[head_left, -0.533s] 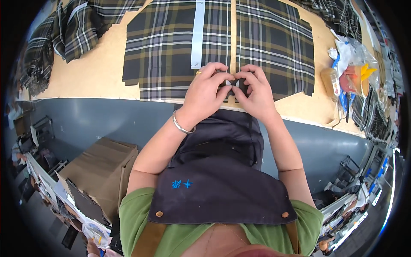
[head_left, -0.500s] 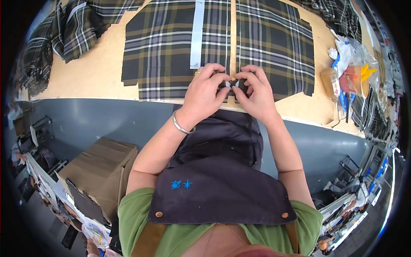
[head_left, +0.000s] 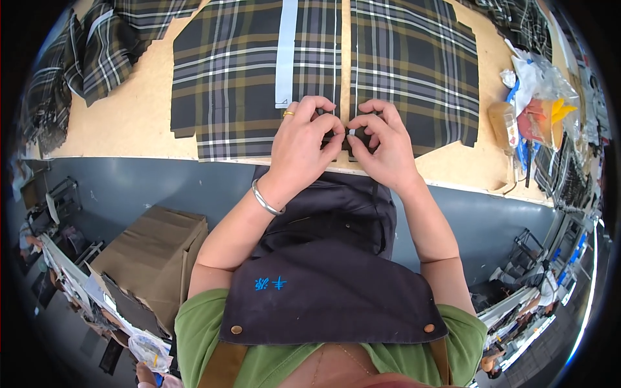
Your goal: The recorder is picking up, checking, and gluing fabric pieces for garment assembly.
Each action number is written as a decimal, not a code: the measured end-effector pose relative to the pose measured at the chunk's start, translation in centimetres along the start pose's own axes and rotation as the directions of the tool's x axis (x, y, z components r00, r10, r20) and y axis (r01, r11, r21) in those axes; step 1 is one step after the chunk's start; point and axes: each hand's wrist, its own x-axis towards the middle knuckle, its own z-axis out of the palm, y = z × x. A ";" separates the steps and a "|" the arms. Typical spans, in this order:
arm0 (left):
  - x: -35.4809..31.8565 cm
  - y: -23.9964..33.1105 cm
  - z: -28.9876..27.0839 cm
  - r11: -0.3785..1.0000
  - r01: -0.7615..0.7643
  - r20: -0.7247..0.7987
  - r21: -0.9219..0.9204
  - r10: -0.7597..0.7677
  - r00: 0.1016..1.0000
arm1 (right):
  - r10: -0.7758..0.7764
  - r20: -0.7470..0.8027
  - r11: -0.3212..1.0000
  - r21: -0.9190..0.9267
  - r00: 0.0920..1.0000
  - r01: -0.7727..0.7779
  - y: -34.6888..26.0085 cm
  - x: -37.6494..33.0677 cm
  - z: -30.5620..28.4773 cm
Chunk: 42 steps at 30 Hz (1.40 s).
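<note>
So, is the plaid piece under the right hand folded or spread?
Spread: the plaid piece lies flat, stripes unbroken; cannot tell what the right hand covers.

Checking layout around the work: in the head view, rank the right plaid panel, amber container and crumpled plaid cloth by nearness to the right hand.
From the right hand:
1. Right plaid panel: at the fingers.
2. Amber container: to the right.
3. Crumpled plaid cloth: far upper left.

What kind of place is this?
It looks like a clothes-making workshop. Cut plaid pieces lie on a pale table, more plaid cloth is heaped at the left, and the person wears a dark apron.
</note>
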 end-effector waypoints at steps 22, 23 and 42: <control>0.5 0.5 -0.3 0.999 -0.013 0.037 0.043 0.011 0.999 | -0.062 0.027 0.996 0.068 0.998 0.060 0.7 0.5 -0.4; 0.5 0.4 -0.2 0.999 -0.012 0.039 0.042 0.011 0.999 | -0.060 0.028 0.996 0.068 0.998 0.058 0.6 0.5 -0.4; 0.7 0.5 -0.7 0.998 -0.052 0.076 0.041 0.049 0.996 | -0.116 0.031 0.992 0.063 0.993 0.113 1.3 0.4 -0.6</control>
